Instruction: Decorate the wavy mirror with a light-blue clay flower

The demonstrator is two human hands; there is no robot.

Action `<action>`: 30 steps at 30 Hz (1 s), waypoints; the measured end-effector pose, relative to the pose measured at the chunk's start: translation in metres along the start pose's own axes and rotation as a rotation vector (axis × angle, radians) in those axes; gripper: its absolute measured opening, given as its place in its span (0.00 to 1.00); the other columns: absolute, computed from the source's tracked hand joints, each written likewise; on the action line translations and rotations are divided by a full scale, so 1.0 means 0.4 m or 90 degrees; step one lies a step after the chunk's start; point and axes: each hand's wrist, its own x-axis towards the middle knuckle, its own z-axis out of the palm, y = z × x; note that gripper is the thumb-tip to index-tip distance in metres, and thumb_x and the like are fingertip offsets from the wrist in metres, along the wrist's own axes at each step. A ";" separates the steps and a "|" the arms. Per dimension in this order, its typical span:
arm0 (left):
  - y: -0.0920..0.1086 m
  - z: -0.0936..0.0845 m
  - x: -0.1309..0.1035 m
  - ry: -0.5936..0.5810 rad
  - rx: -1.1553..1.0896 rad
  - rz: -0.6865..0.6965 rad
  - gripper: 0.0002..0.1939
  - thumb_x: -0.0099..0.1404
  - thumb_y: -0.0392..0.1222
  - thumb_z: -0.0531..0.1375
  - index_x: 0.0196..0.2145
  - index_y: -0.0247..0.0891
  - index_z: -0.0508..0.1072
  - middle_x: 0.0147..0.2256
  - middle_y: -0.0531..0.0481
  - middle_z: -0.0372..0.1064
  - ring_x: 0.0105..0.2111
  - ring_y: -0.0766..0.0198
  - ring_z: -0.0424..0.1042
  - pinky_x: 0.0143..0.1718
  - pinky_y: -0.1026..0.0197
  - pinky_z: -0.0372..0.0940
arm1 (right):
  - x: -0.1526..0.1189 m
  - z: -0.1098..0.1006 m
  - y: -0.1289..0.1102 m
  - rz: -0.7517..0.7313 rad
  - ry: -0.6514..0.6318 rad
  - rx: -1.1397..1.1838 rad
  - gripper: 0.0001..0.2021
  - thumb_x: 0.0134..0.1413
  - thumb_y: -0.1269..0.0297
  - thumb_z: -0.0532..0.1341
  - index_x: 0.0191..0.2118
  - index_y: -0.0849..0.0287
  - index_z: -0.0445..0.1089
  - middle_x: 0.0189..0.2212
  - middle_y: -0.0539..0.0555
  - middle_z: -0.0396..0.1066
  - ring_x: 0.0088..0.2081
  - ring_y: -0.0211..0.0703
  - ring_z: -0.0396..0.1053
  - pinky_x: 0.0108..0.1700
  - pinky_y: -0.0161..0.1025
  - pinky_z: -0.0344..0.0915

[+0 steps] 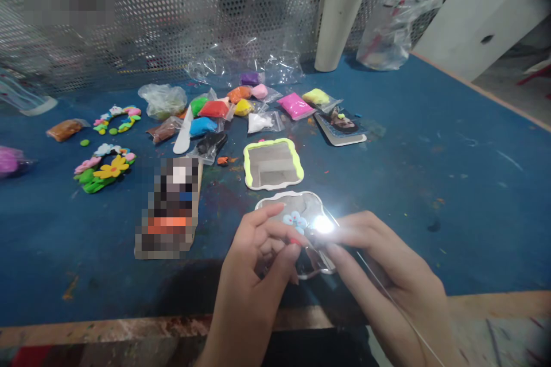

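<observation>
My left hand (267, 258) is closed in a pinch, with a small red piece of modelling clay (295, 242) at its thumb and fingertip. My right hand (383, 269) is closed too, its thumb and fingers pressed together. A thin, straight, pale rod-like thing (400, 305) runs through its grasp; its exact kind is unclear. Between and under the hands lies a wavy-edged mirror (312, 202), partly covered by my fingers. A light blue clay flower (295, 221) is on it, beside a bright glare. Just behind stands out another mirror (274, 163) with a yellow-green clay border.
Several bags of coloured clay, such as a pink one (296, 106), lie behind. A white spatula (183, 132), a phone-like object (172, 209) and two clay-decorated rings (105, 167) are leftward. A tumbler (342, 17) and plastic bag (387, 34) stand at the back right.
</observation>
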 end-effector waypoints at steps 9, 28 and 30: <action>0.005 0.000 -0.006 -0.026 -0.008 0.078 0.09 0.64 0.31 0.57 0.31 0.42 0.75 0.31 0.55 0.71 0.23 0.73 0.69 0.25 0.71 0.65 | 0.001 -0.001 -0.003 -0.005 -0.014 -0.010 0.08 0.57 0.73 0.58 0.37 0.55 0.72 0.31 0.49 0.70 0.32 0.34 0.70 0.32 0.30 0.68; 0.005 0.003 -0.007 0.024 0.020 0.011 0.02 0.62 0.37 0.60 0.32 0.42 0.73 0.18 0.59 0.69 0.19 0.72 0.70 0.23 0.73 0.64 | 0.004 0.001 -0.006 0.001 -0.009 -0.006 0.08 0.57 0.72 0.58 0.35 0.54 0.73 0.30 0.48 0.70 0.31 0.33 0.70 0.32 0.28 0.68; 0.003 0.004 -0.006 0.022 0.015 0.010 0.03 0.62 0.36 0.60 0.33 0.43 0.73 0.18 0.60 0.68 0.20 0.73 0.70 0.24 0.73 0.64 | 0.003 0.002 -0.004 0.000 -0.011 -0.006 0.08 0.57 0.73 0.58 0.36 0.55 0.73 0.30 0.48 0.71 0.31 0.32 0.70 0.33 0.28 0.68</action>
